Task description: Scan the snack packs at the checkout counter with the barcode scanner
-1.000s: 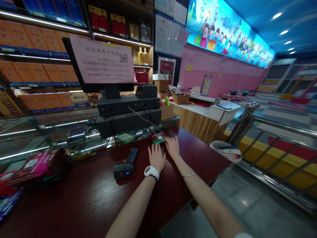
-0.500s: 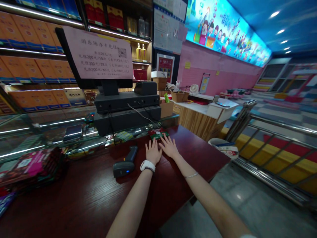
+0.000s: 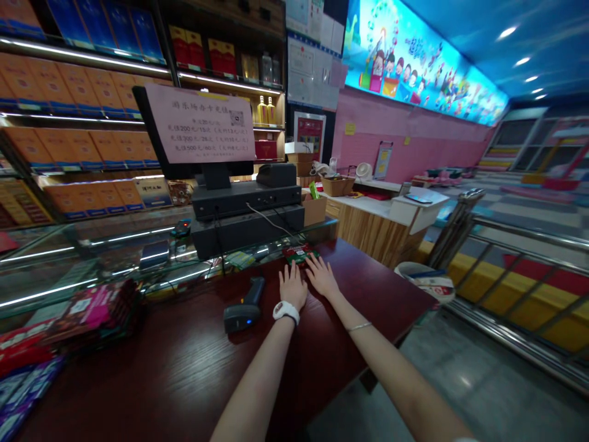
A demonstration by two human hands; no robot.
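My left hand lies flat on the dark red wooden table, fingers spread, with a white watch on the wrist. Beside it my right hand is stretched out the same way, palm down, with a thin bracelet on the forearm. Just beyond the fingertips is a small green and red packet; whether the right fingers touch it I cannot tell. To the left of my left hand a black barcode scanner rests on the table, its blue light on. Both hands hold nothing.
Stacked colourful packets lie at the left, by a glass display case. A screen with a pink sign stands on a black cash drawer. At the right are a bin and metal railing.
The view has tilted up and turned slightly left, so the scene sits lower and further right. Both hands stay flat in nearly the same place on the table.
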